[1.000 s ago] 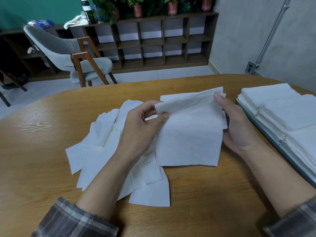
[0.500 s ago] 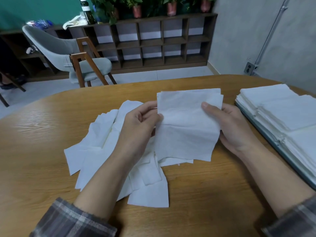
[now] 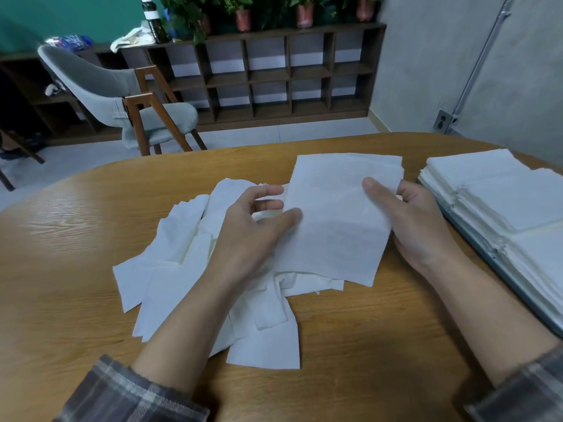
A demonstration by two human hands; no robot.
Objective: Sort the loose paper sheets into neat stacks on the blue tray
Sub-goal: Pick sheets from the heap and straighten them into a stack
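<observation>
A small bundle of white paper sheets [image 3: 338, 214] is held flat above the wooden table [image 3: 76, 269]. My right hand [image 3: 414, 226] grips its right edge, thumb on top and fingers underneath. My left hand [image 3: 259, 236] pinches its left edge between thumb and fingers. Under and left of my left hand lies a messy pile of loose white sheets [image 3: 176, 263]. At the right edge, the blue tray [image 3: 499, 269] carries neat stacks of white sheets [image 3: 502, 190].
A grey chair with wooden legs [image 3: 131, 105] stands beyond the table's far edge. A dark cubby shelf [image 3: 274, 74] with potted plants on top lines the back wall. Bare table surface lies in front of the pile and at the left.
The sheet that was folded over and draped has been squared flat into a bundle between both hands. My right thumb now lies on top of it, and the bundle sits slightly further right.
</observation>
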